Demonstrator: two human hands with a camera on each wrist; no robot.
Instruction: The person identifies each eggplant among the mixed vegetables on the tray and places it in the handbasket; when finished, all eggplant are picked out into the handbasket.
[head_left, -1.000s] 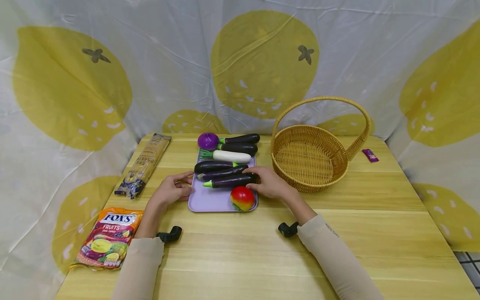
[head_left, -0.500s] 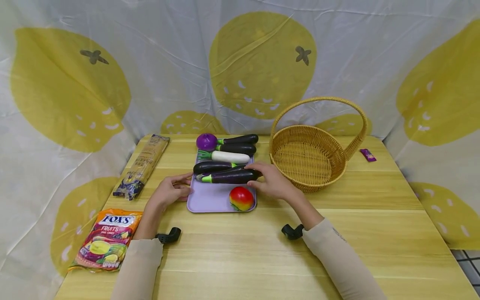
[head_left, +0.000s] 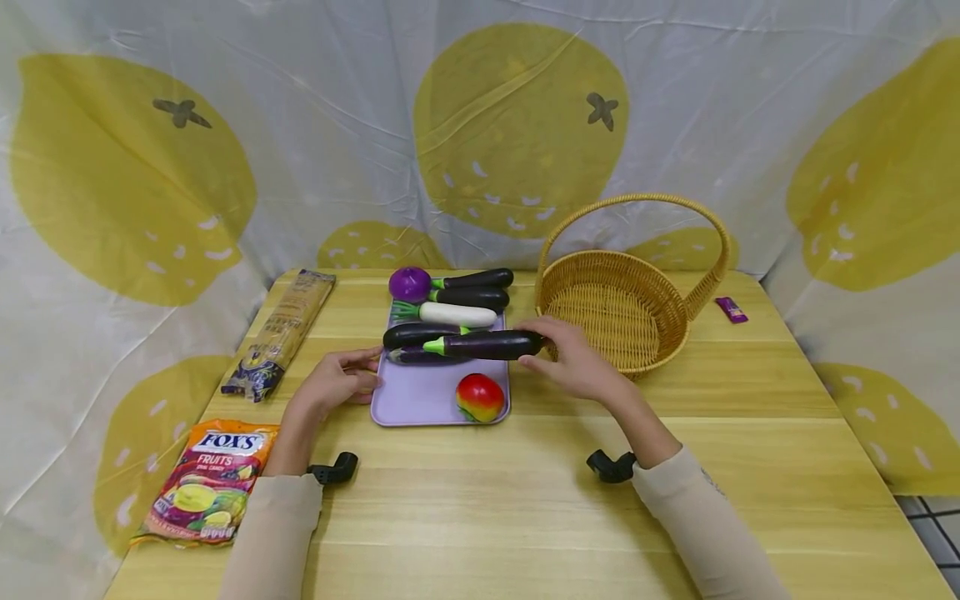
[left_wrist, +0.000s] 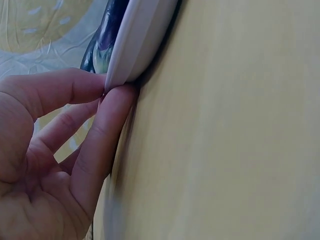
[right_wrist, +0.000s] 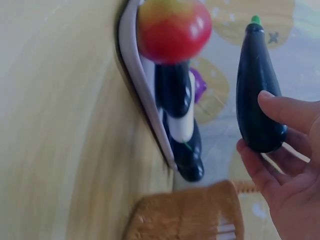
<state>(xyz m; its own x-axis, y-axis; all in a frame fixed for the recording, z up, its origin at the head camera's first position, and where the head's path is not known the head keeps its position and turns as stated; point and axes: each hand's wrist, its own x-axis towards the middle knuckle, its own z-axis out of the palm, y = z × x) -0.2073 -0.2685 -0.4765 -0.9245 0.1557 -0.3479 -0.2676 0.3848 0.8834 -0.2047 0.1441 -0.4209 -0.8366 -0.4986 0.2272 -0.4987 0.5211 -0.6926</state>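
My left hand (head_left: pixel 333 383) pinches the left rim of a lilac tray (head_left: pixel 408 404), thumb and finger on its edge in the left wrist view. My right hand (head_left: pixel 576 360) holds a dark eggplant (head_left: pixel 491 344) by its thick end, raised over the tray with its green stem pointing left. The right wrist view shows this eggplant (right_wrist: pixel 257 95) clear of the other things. Several more eggplants (head_left: pixel 420 335) lie on the tray, along with a white radish (head_left: pixel 459 314), a purple onion (head_left: pixel 409 285) and a red-and-yellow fruit (head_left: pixel 480 397) at the near right corner.
A wicker basket (head_left: pixel 667 304) with a tall handle stands right of the tray, close behind my right hand. A small purple packet (head_left: pixel 731 309) lies beyond it. On the left are a long noodle packet (head_left: pixel 281 333) and a Fox's candy bag (head_left: pixel 206 483).
My right hand has lifted the nearest eggplant off the tray and carried it up and to the right. The left hand has stayed at the tray's rim.
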